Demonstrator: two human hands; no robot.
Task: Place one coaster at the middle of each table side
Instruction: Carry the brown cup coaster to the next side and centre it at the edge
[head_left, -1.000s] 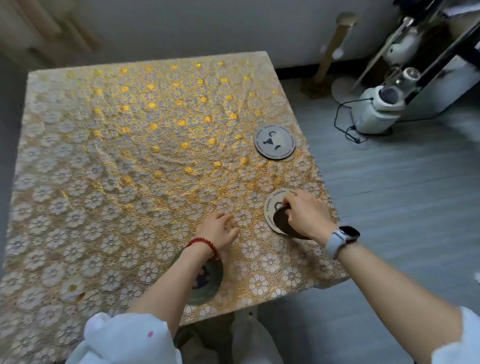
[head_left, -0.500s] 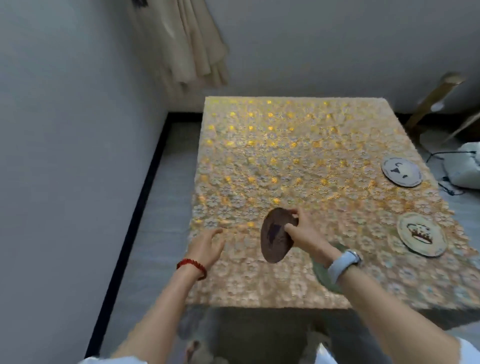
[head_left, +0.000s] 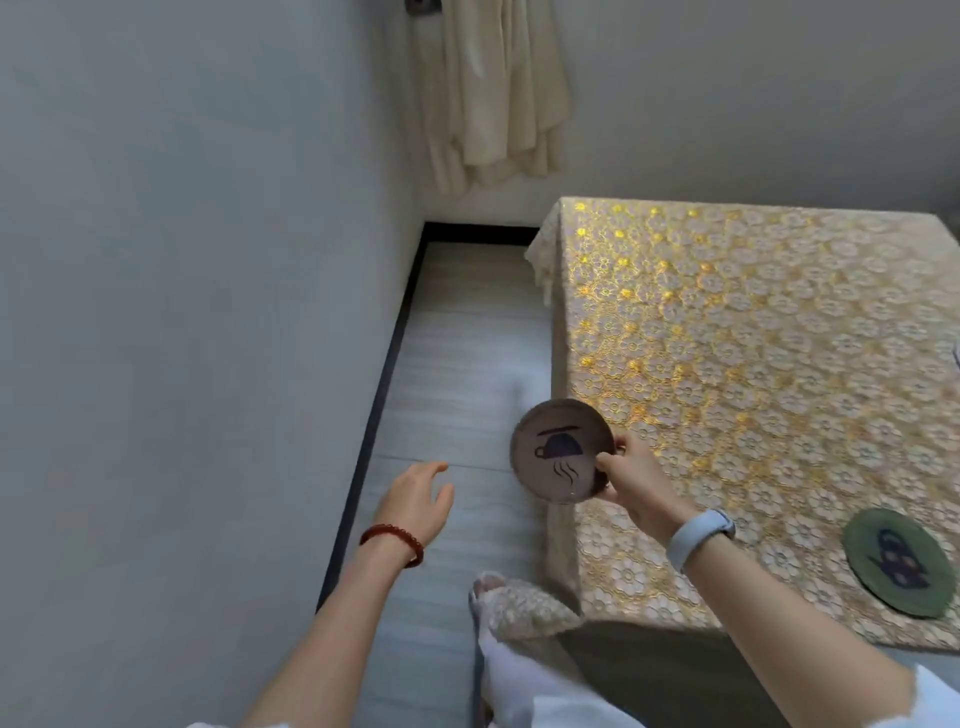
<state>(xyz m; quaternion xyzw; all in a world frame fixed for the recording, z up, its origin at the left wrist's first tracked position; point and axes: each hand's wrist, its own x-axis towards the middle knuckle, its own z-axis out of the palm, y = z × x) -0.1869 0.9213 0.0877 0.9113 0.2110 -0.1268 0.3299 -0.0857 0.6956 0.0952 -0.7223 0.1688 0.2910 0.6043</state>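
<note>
Carrying a brown coaster (head_left: 562, 451) with a cup print, pinched at its rim in the right hand (head_left: 636, 480), fingers (head_left: 605, 461) closed on it, tilted and off the surface (head_left: 753, 364) at its left edge. Left hand (head_left: 415, 501) empty, fingers loosely spread over the floor (head_left: 457, 364). Green coaster (head_left: 894, 562) already lying near the close edge, at the frame's right. Left side bare as far as seen, so likely next; other sides mostly out of view. Narrow floor strip between wall (head_left: 182, 312) and cloth overhang; plenty of bare cloth along that edge for setting down.
</note>
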